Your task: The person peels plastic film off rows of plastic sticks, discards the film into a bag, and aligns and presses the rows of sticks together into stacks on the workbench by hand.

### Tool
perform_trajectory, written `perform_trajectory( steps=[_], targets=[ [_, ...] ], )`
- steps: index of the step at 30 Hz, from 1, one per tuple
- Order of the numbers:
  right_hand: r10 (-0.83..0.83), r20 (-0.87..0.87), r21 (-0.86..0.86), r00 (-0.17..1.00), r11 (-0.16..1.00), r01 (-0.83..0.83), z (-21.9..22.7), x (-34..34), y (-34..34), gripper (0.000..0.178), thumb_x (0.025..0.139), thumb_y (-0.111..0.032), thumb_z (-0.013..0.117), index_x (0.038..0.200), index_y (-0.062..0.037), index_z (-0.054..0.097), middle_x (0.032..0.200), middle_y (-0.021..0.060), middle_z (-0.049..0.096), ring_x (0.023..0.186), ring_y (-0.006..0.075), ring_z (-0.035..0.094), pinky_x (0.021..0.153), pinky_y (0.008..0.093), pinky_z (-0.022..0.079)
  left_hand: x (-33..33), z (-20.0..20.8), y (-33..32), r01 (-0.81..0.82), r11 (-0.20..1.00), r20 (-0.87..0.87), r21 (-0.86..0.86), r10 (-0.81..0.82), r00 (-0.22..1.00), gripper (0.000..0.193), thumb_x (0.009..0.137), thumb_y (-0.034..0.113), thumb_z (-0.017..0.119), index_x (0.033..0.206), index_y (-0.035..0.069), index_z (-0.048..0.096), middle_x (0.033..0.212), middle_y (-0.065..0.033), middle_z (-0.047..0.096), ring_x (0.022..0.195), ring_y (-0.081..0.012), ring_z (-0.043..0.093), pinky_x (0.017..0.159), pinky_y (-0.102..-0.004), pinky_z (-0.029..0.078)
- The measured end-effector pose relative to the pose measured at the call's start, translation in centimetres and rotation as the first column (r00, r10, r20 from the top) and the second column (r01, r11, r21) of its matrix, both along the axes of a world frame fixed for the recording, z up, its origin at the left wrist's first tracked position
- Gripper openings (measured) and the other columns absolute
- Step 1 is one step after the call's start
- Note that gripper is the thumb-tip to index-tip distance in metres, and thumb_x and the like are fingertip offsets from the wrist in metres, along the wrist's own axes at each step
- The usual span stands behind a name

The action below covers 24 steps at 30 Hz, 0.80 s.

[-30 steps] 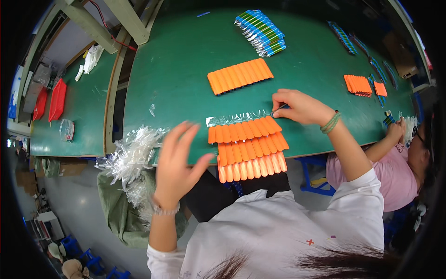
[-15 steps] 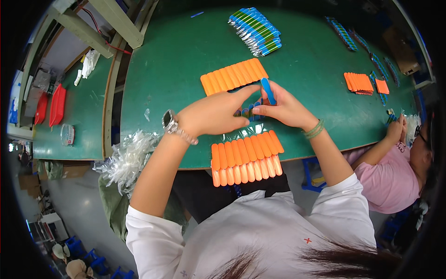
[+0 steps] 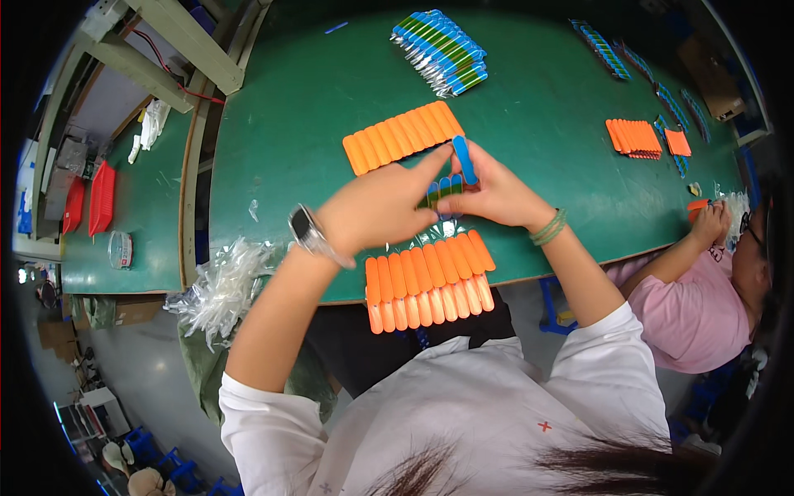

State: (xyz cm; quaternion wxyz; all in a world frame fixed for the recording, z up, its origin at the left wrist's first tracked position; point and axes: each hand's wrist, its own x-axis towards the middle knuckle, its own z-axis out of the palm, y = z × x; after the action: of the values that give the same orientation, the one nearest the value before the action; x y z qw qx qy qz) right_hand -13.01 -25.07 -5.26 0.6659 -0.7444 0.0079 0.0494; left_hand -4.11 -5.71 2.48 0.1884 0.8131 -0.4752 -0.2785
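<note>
My right hand (image 3: 496,188) is closed, pinching a blue nail file (image 3: 465,160) with rounded ends that stands up between thumb and fingers. My left hand (image 3: 380,198) is open, thumb and index finger apart. Its index fingertip reaches the held file, and its other fingers are mostly hidden. Under and between both hands lies a row of blue-and-green nail files (image 3: 445,188), partly covered. Just beyond the hands, orange nail files (image 3: 404,136) lie side by side in a row. Closer to me, more orange nail files (image 3: 430,281) form two overlapping rows at the table edge.
Blue-and-green files in clear sleeves (image 3: 442,51) are fanned at the back of the green table (image 3: 289,124). Clear plastic sleeves (image 3: 223,285) heap at the left edge. Rightward are orange stacks (image 3: 633,137) and a co-worker in pink (image 3: 674,322). Red baskets (image 3: 102,198) stand far left.
The view has shifted slightly, so the table's things sit a little further left. Both hands keep nearly the same pose at the blue file. The co-worker's hands now have something orange at them.
</note>
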Motion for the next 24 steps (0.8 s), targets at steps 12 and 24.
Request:
perform_trajectory(
  steps=[12, 24],
  targets=[
    [0.040, 0.267, -0.416, 0.963, 0.906, 0.077, 1.8, -0.7, 0.6, 0.044, 0.085, -0.011, 0.077, 0.110, -0.0016, 0.042, 0.085, 0.0106, 0.061, 0.073, 0.0248, 0.066, 0.065, 0.0347, 0.052, -0.8, -2.7, 0.2, 0.013, 0.971, 0.353, -0.237, 0.074, 0.933, 0.065, 0.085, 0.015, 0.072, 0.142, 0.007, 0.043, 0.075, -0.0152, 0.065, 0.072, -0.0319, 0.068, 0.061, -0.0417, 0.052],
    [-0.096, 0.003, 0.091, 0.995, 0.991, 0.095, -0.4, -0.5, 0.2, 0.023, 0.096, -0.019, 0.068, 0.096, -0.0079, 0.048, 0.083, -0.0022, 0.050, 0.076, 0.0064, 0.047, 0.065, 0.0241, 0.042, 2.3, -0.9, -0.3, 0.057, 0.997, -0.120, -0.048, -0.063, 0.991, 0.069, 0.085, 0.015, 0.073, 0.147, 0.012, 0.042, 0.091, -0.0110, 0.069, 0.076, -0.0196, 0.068, 0.067, -0.0338, 0.053]
  ],
)
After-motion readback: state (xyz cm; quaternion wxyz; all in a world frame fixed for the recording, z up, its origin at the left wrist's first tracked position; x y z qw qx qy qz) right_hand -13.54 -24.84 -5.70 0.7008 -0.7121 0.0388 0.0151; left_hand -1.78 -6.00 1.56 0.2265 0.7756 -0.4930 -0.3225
